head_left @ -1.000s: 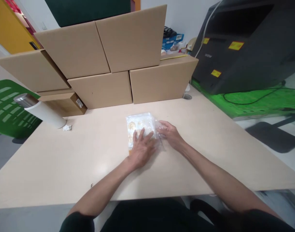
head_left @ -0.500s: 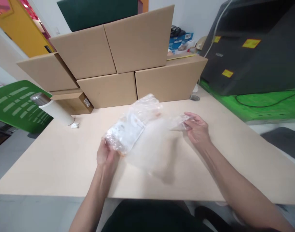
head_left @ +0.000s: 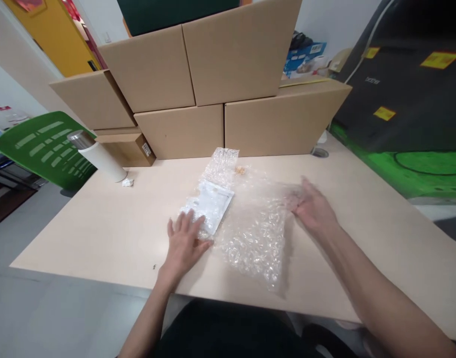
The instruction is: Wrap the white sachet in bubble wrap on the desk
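A sheet of clear bubble wrap [head_left: 255, 223] lies spread out on the pale table [head_left: 101, 228]. On its left part rests a flat white packet [head_left: 209, 203] with a small orange bit [head_left: 240, 170] beyond it. My left hand [head_left: 185, 243] lies flat and open, fingers spread, on the near end of the packet. My right hand [head_left: 312, 208] is open too, fingers stretched out and pressing on the right edge of the bubble wrap.
Stacked cardboard boxes [head_left: 213, 94] line the back of the table. A white flask with a metal cap [head_left: 97, 155] and a crumpled paper scrap [head_left: 128, 182] sit at the left. A green chair [head_left: 45, 146] stands left, a black printer [head_left: 410, 79] right.
The wrapped bundle was lifted and unfolded, and now lies spread flat on the table. Both hands went from gripping it to pressing it down open.
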{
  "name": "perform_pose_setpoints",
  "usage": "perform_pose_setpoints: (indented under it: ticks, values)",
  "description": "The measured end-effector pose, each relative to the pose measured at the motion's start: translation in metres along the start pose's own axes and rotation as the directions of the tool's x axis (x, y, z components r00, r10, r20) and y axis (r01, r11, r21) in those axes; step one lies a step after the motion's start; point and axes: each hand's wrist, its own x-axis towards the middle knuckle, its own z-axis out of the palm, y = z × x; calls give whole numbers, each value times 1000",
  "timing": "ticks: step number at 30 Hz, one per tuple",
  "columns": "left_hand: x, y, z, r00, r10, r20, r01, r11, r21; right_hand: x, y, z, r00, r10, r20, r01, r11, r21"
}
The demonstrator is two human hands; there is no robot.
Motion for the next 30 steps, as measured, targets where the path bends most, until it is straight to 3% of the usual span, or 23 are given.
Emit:
perform_pose_setpoints:
  ticks: [2, 5, 7, 10, 12, 13, 16, 19, 21, 24, 27, 30]
  values:
    - [3, -1, 5, 1000, 18, -12, -18, 1000, 10, -9, 4, 8, 995, 83, 52, -85, 996, 37]
    - [4, -7, 6, 979, -94, -182, 62, 983, -174, -12, 5, 13, 997, 82, 10, -82, 994, 70]
    - [3, -16, -1, 910, -293, -294, 164, 905, -393, -9, 1, 10, 999, 28, -35, -25, 996, 80]
    - [-1, -37, -20, 737, -570, -363, 214, 707, -674, 1, -5, 4, 993, -19, -113, 24, 999, 43]
    - [-8, -51, -32, 678, -647, -349, 264, 657, -706, 7, -6, 1, 988, -54, -146, 53, 999, -11]
    - [-13, -56, -37, 675, -657, -337, 330, 677, -658, 10, -5, 0, 986, -74, -151, 68, 997, -42]
    - [-27, -61, -41, 705, -591, -391, 513, 806, -295, 18, 1, 1, 979, -139, -147, 115, 980, -161]
    - [-33, -47, -35, 764, -421, -488, 477, 879, -12, 25, 8, 1, 973, -183, -143, 136, 948, -289]
    - [-28, -30, -28, 833, -346, -431, 384, 923, 1, 26, 11, 1, 971, -196, -134, 142, 931, -337]
    - [-10, -2, -14, 937, -303, -176, 296, 953, -64, 23, 11, 1, 971, -201, -132, 144, 926, -348]
    - [7, 13, 0, 961, -276, -25, 272, 957, -96, 17, 8, 3, 966, -208, -155, 140, 921, -363]
    - [12, 6, 3, 962, -273, -26, 266, 952, -150, 11, 4, 5, 958, -213, -191, 130, 919, -372]
